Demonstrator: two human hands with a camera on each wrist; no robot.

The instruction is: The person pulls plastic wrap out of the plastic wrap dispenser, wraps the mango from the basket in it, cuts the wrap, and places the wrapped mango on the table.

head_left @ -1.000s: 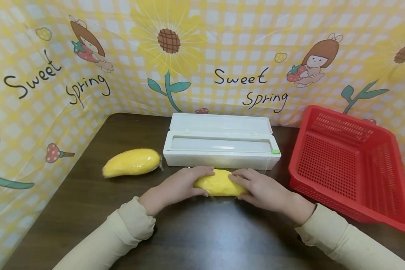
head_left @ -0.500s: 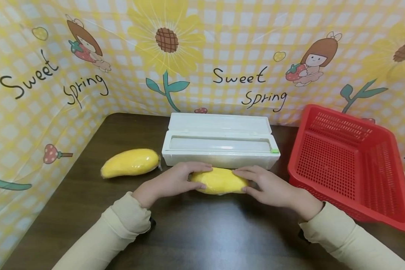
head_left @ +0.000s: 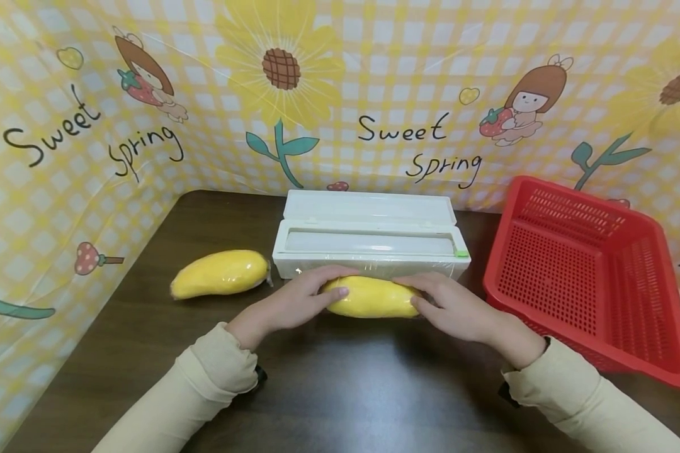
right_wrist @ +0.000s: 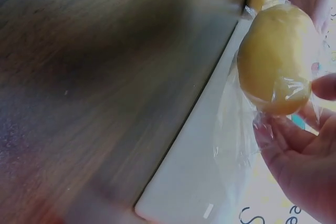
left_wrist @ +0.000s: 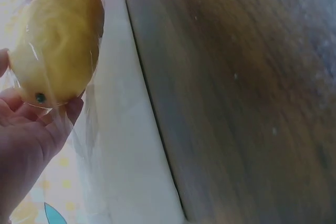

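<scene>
My left hand (head_left: 294, 301) grips the left end of a yellow mango (head_left: 374, 297), thumb on the near side and fingers over the far side. My right hand (head_left: 456, 308) grips the other end in the same way. Clear cling film (right_wrist: 236, 124) covers the mango and hangs loose around it in the wrist views. A small dark spot shows on one end of the fruit in the left wrist view. Just behind stands a white cling film box (head_left: 368, 267), its lid (head_left: 368, 206) raised and a film roll (head_left: 368, 242) inside. The mango is held up close to its front.
A second mango (head_left: 221, 274), wrapped in film, lies on the dark wooden table (head_left: 345, 390) to the left. On the right stands a red plastic basket (head_left: 549, 277) with perforated walls. A yellow checked cloth (head_left: 374, 75) hangs behind and at the left.
Both hands have lifted the mango and turned it, bringing it a little nearer the box. The second mango, box and basket stay where they were.
</scene>
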